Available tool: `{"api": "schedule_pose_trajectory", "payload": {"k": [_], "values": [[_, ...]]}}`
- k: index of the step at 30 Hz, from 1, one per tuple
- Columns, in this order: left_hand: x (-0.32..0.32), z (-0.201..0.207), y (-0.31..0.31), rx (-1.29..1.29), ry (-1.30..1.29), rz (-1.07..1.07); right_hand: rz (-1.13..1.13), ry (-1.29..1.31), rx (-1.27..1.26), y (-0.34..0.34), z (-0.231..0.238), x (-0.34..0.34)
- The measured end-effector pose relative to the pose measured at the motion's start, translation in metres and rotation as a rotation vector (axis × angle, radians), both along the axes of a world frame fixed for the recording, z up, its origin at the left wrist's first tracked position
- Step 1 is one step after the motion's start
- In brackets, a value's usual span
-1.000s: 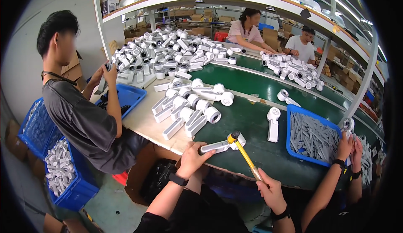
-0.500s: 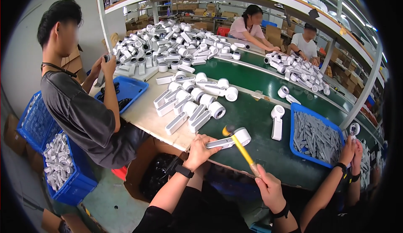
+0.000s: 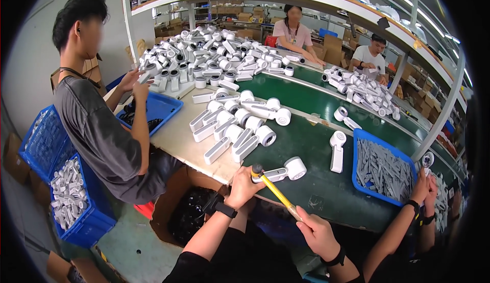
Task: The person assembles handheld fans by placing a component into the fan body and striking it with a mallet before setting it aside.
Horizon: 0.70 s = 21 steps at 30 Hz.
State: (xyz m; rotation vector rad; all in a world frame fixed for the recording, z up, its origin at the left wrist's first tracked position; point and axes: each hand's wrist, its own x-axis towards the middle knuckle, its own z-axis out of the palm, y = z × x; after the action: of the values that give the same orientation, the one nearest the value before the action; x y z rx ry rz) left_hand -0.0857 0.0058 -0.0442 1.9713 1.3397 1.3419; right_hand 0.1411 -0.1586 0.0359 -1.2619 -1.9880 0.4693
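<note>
Left hand (image 3: 241,188) clasps a white unit (image 3: 294,169) by its handle; right hand (image 3: 317,233) grips a hammer (image 3: 278,194). A misaimed blow could bruise the left hand, near the hammer's head.

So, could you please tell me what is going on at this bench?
The camera wearer's left grip holds a white round-headed device by its handle, and the right grip holds a yellow-handled hammer. The hammer's head appears close to the left grip; contact cannot be told. Similar white devices lie grouped beyond. At left, a co-worker handles a pale part; at right, another co-worker holds a device near grey strips.
</note>
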Motion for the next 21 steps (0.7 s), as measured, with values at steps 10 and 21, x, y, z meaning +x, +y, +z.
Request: {"api": "schedule_pose_trajectory", "payload": {"k": [10, 21], "values": [[0.000, 0.011, -0.008, -0.028, 0.019, -0.044, -0.157, 0.114, -0.011, -0.015, -0.008, 0.028], [0.029, 0.035, -0.005, 0.208, 0.376, 0.026, -0.193, 0.125, -0.048, -0.006, -0.030, 0.045]]}}
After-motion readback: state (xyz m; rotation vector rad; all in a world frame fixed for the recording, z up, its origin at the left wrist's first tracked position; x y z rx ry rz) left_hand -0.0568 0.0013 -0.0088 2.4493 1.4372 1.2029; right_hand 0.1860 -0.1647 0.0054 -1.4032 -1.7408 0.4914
